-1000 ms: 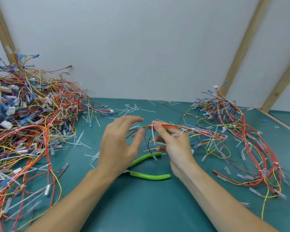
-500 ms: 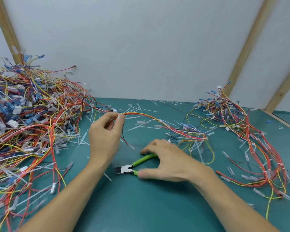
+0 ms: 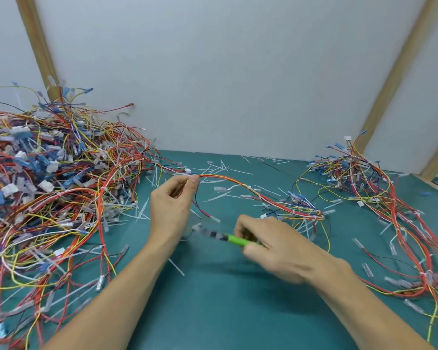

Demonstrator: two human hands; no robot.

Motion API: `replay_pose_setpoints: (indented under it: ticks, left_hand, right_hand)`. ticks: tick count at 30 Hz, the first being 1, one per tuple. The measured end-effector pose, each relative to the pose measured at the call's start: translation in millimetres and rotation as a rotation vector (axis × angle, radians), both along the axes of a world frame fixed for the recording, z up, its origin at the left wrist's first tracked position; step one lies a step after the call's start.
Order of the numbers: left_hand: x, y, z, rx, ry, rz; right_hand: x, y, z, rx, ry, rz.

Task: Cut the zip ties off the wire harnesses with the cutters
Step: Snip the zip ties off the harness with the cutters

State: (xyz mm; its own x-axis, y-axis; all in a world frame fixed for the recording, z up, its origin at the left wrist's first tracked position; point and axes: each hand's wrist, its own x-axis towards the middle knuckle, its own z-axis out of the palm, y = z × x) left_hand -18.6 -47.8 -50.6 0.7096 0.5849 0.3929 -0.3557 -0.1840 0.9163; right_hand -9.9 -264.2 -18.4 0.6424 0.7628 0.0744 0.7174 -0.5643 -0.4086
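My left hand [image 3: 173, 205] pinches one end of a red, orange and yellow wire harness [image 3: 253, 190] above the green table. The harness arcs right and down to a bundle of blue and clear connectors, with white zip ties along it. My right hand [image 3: 271, 246] grips the green-handled cutters [image 3: 228, 238], lifted just off the table, jaws pointing left and blurred. The cutters sit below the harness, apart from it.
A large heap of wire harnesses [image 3: 51, 188] covers the left of the teal table [image 3: 225, 311]. A smaller pile of harnesses [image 3: 390, 218] lies at the right. Cut white zip tie pieces [image 3: 220, 168] are scattered at the back. Wooden posts lean against the white wall.
My right hand has closed round the cutters and lifted them from the table. One second ago both hands were at the harness; my left hand now holds it alone, shifted left.
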Motion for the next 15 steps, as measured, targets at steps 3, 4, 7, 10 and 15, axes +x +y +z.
replay_pose_setpoints:
  ticks: [3,4,7,10,15]
  left_hand:
    - [1,1,1,-0.111,0.031,-0.099]
    - [1,1,2,-0.148,0.051,-0.145]
    - [1,0,2,-0.158,0.101,-0.167]
    - [1,0,1,-0.052,0.099,-0.103]
    - [-3,-8,0,0.204,0.039,-0.165]
  right_hand:
    - [-7,-1,9,0.464,0.199,0.117]
    - [-11,1,9,0.638,0.238,0.131]
    - [-17,6,13,1.203,0.093,0.065]
    - [-2,-5,26,1.452,-0.2,-0.085]
    - [19,-12,29,1.138,-0.14,-0.318]
